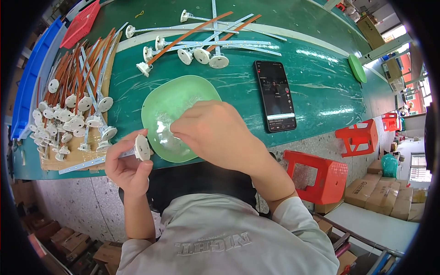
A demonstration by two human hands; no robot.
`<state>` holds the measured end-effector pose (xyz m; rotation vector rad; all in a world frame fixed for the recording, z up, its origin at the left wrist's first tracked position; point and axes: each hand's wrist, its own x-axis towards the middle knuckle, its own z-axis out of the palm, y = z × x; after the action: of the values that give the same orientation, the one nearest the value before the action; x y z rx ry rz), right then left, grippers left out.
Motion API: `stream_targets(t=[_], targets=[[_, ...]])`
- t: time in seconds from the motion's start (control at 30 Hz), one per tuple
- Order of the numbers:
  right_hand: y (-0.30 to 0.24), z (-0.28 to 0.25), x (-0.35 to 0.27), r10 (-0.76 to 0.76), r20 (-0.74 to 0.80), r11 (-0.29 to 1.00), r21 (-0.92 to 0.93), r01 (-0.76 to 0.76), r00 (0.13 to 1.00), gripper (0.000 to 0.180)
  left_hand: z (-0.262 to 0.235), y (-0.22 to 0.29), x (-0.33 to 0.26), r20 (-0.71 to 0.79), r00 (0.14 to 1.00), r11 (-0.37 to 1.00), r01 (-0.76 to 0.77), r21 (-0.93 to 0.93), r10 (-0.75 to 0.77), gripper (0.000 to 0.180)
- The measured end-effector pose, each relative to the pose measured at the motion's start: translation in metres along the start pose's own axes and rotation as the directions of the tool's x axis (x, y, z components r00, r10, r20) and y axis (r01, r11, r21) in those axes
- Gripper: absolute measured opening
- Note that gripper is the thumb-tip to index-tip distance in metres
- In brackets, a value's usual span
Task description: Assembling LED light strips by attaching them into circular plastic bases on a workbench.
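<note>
Assembly step, by the look: strip with white disc (141,147) is pinched in left hand (126,167) – right hand (215,133) fingers dipped in green bowl (176,117) (grip can't be told). Next, prob. fitting a clear piece to the disc.

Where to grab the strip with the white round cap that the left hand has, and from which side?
Grip the narrow strip just behind its white round cap, from below, as the left hand does. The flat strip suits a thumb-and-finger pinch, leaving the cap face free for the right hand.

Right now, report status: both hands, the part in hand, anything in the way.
Left hand in a closed grip on thin white strip with round white cap. Right hand reaching into pale green plastic bowl; fingertips hidden. Black smartphone to the right, apart.
</note>
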<state>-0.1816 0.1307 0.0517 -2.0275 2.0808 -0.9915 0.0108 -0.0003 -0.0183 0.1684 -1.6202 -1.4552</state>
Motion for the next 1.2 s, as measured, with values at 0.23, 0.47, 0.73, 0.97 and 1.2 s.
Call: stream_targets(t=[0.23,0.47,0.73,0.97,1.2], targets=[[-0.006,-0.002,-0.008,0.025,-0.077,0.999,0.030,-0.023,0.997,0.010,0.000,0.000,0.001,-0.005,1.000,1.000,-0.014,-0.008,0.014,0.047],[-0.011,-0.007,-0.009,0.127,-0.013,0.991,0.037,-0.127,0.992,0.008,0.000,0.002,0.001,0.039,0.999,1.000,-0.031,0.005,0.031,0.047],[-0.006,0.003,-0.011,0.050,-0.201,0.986,0.168,-0.016,0.978,0.008,0.001,0.001,0.002,0.061,0.998,0.999,-0.019,0.040,0.017,0.047],[-0.010,-0.001,-0.011,0.074,-0.183,0.987,0.157,-0.046,0.980,0.009,0.001,0.001,0.002,0.075,0.997,0.999,-0.021,0.028,0.019,0.046],[-0.008,0.003,-0.010,0.025,-0.150,0.996,0.086,-0.013,0.988,0.010,0.004,0.002,0.002,0.077,0.997,0.999,-0.025,0.034,0.023,0.047]])
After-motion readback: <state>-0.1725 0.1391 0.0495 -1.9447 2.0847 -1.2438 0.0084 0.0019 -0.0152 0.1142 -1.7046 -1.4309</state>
